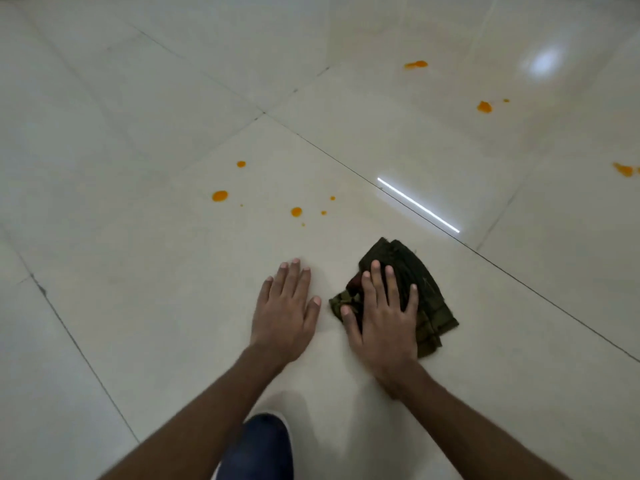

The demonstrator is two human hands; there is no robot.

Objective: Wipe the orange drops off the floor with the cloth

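Observation:
A dark green crumpled cloth (420,285) lies on the pale tiled floor (138,237). My right hand (384,313) presses flat on top of it, fingers spread over the fabric. My left hand (287,310) rests flat on the bare floor just left of the cloth, holding nothing. Several orange drops lie ahead of my hands: a large drop (219,195), a middle drop (296,212) and small specks around them. More orange drops sit farther off at the right: one (415,64) at the back, one (484,107) nearer, one (625,169) at the right edge.
Dark grout lines (346,168) cross the glossy tiles. A bright strip of reflected light (419,205) lies right of the near drops. My knee in blue denim (259,448) shows at the bottom between my arms.

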